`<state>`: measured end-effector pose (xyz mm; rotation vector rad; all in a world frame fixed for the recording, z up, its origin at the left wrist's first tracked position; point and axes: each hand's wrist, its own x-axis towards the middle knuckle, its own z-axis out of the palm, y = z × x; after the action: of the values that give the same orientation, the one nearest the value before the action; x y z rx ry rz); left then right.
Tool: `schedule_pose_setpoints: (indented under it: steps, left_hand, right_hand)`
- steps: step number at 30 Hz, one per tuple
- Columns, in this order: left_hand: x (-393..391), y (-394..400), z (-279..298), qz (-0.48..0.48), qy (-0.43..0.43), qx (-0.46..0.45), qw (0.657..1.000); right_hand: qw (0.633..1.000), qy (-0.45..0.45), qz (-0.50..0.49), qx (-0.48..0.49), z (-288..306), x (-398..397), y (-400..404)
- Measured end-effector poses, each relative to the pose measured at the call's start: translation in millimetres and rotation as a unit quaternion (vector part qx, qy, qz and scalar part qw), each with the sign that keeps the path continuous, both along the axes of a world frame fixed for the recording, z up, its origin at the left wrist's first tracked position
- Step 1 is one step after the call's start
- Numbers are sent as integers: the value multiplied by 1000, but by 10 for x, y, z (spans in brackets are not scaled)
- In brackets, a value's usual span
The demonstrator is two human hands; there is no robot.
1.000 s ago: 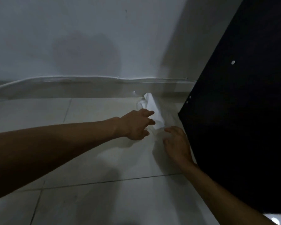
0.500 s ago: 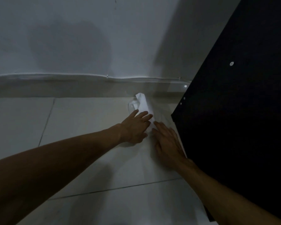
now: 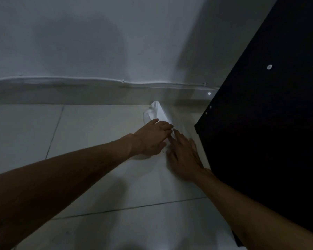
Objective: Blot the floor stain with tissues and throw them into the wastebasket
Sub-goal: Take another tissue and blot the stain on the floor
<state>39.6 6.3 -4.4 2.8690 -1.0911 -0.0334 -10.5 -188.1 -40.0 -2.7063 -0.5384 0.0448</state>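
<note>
A crumpled white tissue [image 3: 157, 112] lies on the pale tiled floor [image 3: 90, 127] close to the wall. My left hand [image 3: 152, 138] presses down on its near end, fingers laid over the paper. Beside it, my right hand [image 3: 185, 154] rests flat with fingers apart, its fingertips touching the tissue's edge next to my left fingers. The part of the tissue under both hands is hidden. In this dim light I cannot make out the stain. No wastebasket is in view.
A large black panel [image 3: 264, 123] of furniture stands at the right, its corner close to my right hand. The grey wall [image 3: 98, 42] runs across the back, with a white cable [image 3: 98, 80] along its base. Tiled floor extends to the left and towards me.
My right hand has slid forward and left until it meets my left hand at the tissue. My left hand has flattened onto the paper. The view has shifted slightly.
</note>
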Motion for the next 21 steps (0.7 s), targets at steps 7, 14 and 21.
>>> schedule_pose_setpoints:
  steps: [7,14,21]
  left_hand:
    - [16,117,93,3,-37,8,999]
    - [15,231,253,22,-58,-7,998]
    - [43,313,452,53,-64,-55,995]
  right_hand:
    - [996,45,-35,-64,-75,80,13]
    - [996,50,-31,-68,-132,39,29]
    - [995,49,-37,-83,-108,-15,58]
